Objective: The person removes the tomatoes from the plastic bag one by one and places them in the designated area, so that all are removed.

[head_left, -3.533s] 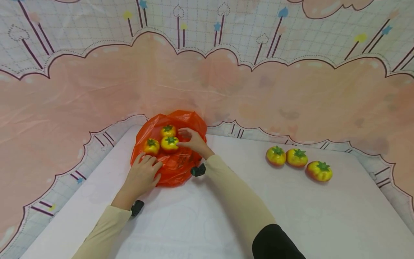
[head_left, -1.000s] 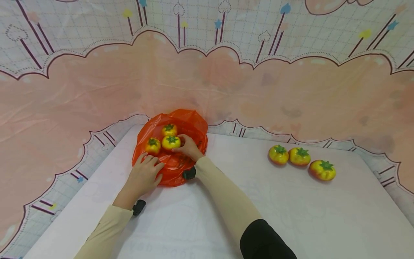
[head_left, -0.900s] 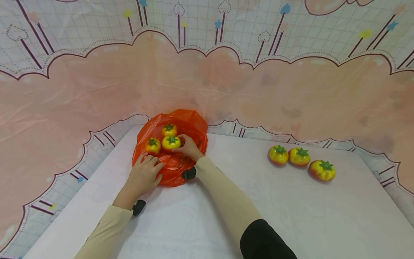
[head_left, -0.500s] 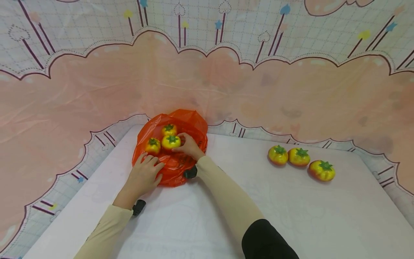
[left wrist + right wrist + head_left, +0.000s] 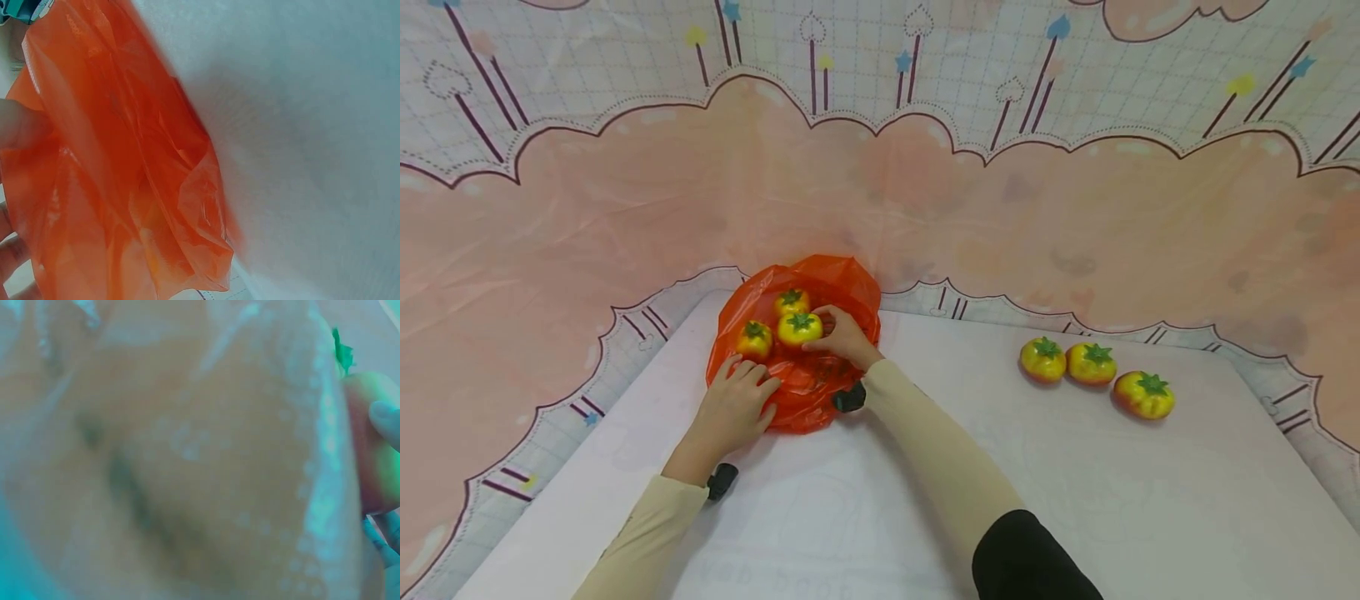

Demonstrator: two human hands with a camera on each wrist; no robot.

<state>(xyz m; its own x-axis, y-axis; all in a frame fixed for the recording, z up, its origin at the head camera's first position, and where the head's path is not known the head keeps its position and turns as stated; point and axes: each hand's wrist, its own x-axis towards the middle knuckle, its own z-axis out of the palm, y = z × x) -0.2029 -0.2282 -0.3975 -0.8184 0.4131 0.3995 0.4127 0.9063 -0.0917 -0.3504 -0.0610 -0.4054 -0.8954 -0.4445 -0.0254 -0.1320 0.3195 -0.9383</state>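
Observation:
In the head view, an orange plastic bag (image 5: 808, 400) lies opened out on the white table, at its left back. Three yellow-red tomatoes (image 5: 754, 340) with green star-shaped tops sit in its mouth. My right hand (image 5: 850, 339) pinches the front tomato (image 5: 800, 330) at its right side, thumb below and fingers behind. Part of that tomato (image 5: 369, 450) shows past the bag film in the right wrist view. At the near left rim my left hand (image 5: 733, 404) grips the bag; in the left wrist view, the film (image 5: 125, 150) runs between thumb and fingers.
Three more tomatoes (image 5: 1091, 365) lie in a loose row at the back right of the table (image 5: 1150, 500). Behind them rises a pink and white patterned cloth backdrop (image 5: 1000, 217). Black wrist cameras (image 5: 722, 481) jut out by both sleeves.
The right hand and the front tomato have shifted slightly to the right over the last half second. The left hand keeps its place on the bag rim.

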